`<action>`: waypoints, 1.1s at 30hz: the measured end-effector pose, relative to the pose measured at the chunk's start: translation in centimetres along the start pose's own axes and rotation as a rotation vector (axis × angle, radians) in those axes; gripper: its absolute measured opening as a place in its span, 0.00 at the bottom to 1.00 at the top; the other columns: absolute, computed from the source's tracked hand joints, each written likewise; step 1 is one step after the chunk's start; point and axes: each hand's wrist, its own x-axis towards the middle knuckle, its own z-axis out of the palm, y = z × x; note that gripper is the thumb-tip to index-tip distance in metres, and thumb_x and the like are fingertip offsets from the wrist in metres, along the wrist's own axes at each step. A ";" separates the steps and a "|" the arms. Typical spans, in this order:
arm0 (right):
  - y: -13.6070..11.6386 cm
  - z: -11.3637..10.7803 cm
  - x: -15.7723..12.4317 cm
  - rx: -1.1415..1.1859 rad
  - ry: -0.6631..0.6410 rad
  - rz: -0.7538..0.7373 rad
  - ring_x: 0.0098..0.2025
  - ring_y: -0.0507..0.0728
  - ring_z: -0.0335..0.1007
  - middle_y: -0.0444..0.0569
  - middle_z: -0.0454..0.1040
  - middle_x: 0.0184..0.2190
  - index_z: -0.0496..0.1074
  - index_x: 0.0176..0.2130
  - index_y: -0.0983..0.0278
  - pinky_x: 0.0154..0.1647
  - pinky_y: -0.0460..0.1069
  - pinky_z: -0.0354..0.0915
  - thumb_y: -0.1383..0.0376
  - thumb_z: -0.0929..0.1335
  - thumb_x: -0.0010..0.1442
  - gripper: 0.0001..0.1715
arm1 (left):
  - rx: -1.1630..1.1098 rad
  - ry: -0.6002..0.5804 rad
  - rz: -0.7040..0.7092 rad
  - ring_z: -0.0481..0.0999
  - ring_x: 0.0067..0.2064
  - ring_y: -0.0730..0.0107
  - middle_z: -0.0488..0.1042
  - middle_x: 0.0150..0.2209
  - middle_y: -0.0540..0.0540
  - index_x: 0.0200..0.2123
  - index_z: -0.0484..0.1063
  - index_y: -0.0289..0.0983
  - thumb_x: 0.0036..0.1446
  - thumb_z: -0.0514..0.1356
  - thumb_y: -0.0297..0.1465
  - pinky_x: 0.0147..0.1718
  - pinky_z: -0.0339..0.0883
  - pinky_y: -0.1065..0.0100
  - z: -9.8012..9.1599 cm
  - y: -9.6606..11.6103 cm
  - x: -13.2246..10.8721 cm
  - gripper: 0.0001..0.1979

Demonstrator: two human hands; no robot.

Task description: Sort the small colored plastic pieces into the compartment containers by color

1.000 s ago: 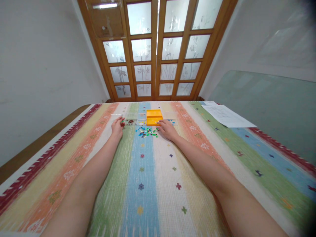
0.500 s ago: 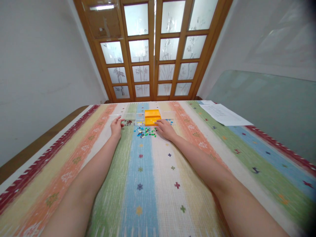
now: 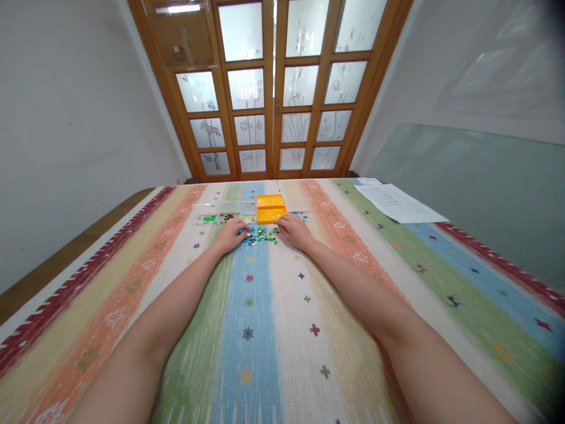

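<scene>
A pile of small mixed blue, green, white and dark pieces (image 3: 261, 237) lies on the tablecloth. At its left edge, my left hand (image 3: 232, 235) touches pieces with bent, closed fingers; what they pinch is too small to see. My right hand (image 3: 295, 231) rests by the front right corner of an open yellow box (image 3: 271, 202), fingers curled together, their tips partly hidden. Clear plastic boxes flank the yellow one. Green pieces (image 3: 209, 218) and dark red pieces (image 3: 228, 218) sit in the left ones, blue pieces (image 3: 301, 217) in the right one.
A striped tablecloth (image 3: 260, 353) covers the table. White sheets of paper (image 3: 399, 203) lie at the far right. Wooden doors (image 3: 276, 118) with frosted panes stand behind the table, and a pale green board (image 3: 481, 171) leans along the right wall.
My left hand has moved right and nearer, from the left clear box to the pile, uncovering the green pieces. My right hand has stayed almost in place.
</scene>
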 end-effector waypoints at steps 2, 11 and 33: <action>-0.1 -0.1 0.0 -0.013 -0.021 0.006 0.51 0.62 0.71 0.55 0.79 0.47 0.80 0.48 0.62 0.53 0.55 0.64 0.69 0.65 0.70 0.13 | 0.029 -0.011 0.002 0.74 0.50 0.55 0.79 0.44 0.42 0.40 0.83 0.42 0.59 0.61 0.28 0.56 0.64 0.54 0.0 -0.2 0.0 0.10; 0.2 0.5 -0.3 -0.067 -0.093 0.009 0.49 0.61 0.71 0.55 0.77 0.45 0.79 0.52 0.61 0.50 0.52 0.64 0.64 0.66 0.71 0.14 | 0.085 0.000 -0.037 0.73 0.48 0.54 0.78 0.42 0.42 0.38 0.83 0.42 0.59 0.63 0.31 0.53 0.65 0.54 0.2 -0.6 -0.1 0.08; -0.3 0.4 0.0 0.018 -0.139 -0.041 0.46 0.59 0.70 0.51 0.76 0.40 0.81 0.48 0.59 0.47 0.50 0.61 0.63 0.68 0.70 0.11 | 0.031 0.011 -0.053 0.74 0.47 0.53 0.78 0.40 0.42 0.36 0.83 0.42 0.58 0.64 0.31 0.54 0.65 0.53 0.4 -0.6 0.0 0.06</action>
